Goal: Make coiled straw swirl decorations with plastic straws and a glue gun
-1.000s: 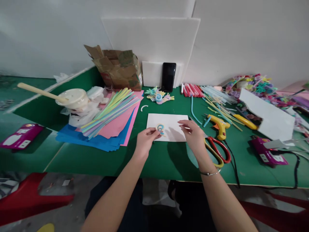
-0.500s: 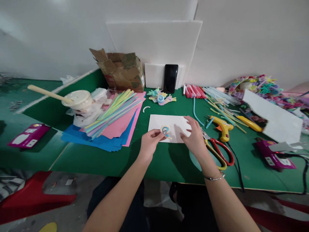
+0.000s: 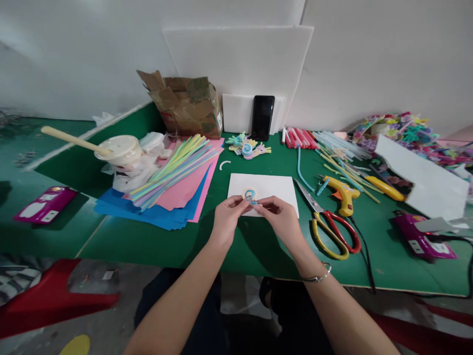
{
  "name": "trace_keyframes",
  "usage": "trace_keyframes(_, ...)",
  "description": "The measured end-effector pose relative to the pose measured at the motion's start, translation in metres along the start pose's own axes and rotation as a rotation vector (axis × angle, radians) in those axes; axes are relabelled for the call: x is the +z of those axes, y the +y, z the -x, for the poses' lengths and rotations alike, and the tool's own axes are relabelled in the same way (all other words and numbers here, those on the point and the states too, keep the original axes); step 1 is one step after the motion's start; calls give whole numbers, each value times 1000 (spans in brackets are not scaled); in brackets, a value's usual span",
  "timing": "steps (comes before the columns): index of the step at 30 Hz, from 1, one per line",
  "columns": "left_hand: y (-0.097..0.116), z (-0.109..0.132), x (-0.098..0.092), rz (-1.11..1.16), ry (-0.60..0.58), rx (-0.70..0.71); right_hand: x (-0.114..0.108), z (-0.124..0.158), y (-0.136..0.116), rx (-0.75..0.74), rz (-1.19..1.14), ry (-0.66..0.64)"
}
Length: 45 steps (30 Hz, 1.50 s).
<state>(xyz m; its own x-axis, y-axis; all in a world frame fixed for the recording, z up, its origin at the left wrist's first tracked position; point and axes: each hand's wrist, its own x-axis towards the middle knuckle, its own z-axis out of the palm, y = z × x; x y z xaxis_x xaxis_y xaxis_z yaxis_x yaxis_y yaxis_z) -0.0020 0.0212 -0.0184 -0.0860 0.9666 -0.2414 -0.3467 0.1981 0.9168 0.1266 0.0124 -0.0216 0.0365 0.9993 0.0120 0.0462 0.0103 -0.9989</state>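
Note:
A small blue-and-cream spiral [image 3: 250, 193], which looks coiled from pipe cleaner, is held just over a white board [image 3: 277, 185]. My left hand [image 3: 228, 215] pinches its left lower side between thumb and fingers. At the spiral's lower right edge, my right hand [image 3: 280, 215] has its thumb and fingertips closed on its blue end. Behind the board lies a cluster of pastel coiled pieces [image 3: 247, 148], with a short white curved strip [image 3: 224, 164] to its left. Scissors [image 3: 322, 217] with red and yellow handles rest right of my right hand, blades apart.
A yellow glue gun [image 3: 345, 196] and its cord lie right, near a yellow cutter [image 3: 385, 188] and loose pipe cleaners [image 3: 338, 159]. Pastel pipe cleaners [image 3: 177, 170] cover coloured sheets at left. A phone [image 3: 262, 118], cardboard box [image 3: 192, 106] and tub [image 3: 121, 150] stand behind.
My right hand has moved left and down from above the board's right side, its spread fingers closing on the spiral. My left hand keeps its hold, nearly in place.

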Motion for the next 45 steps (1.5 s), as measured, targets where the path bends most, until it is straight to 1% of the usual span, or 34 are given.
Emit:
trace_keyframes(5,0,1,0,-70,6,4,-4,-2,-1,28,-18,30)
trace_keyframes(12,3,1,0,-103,-48,-10,-6,-5,-4,24,-62,74)
trace_keyframes(15,2,2,0,-113,-54,3,-6,-5,-2,33,-117,92)
trace_keyframes(19,-1,3,2,-126,-28,27,0,-4,1,85,-245,124)
trace_keyframes(23,-4,3,3,-76,50,40,9,-1,2,117,-266,111)
trace_keyframes(25,-6,3,2,-31,70,35,13,1,2,129,-278,108)
trace_keyframes(29,-9,3,3,6,54,34,17,2,2,154,-363,164)
trace_keyframes(32,-10,4,4,-9,32,32,16,2,4,162,-366,215)
trace_keyframes(40,-7,4,5,-80,35,41,16,0,10,81,-299,266)
trace_keyframes(45,-9,4,5,-93,30,43,16,-1,11,59,-287,242)
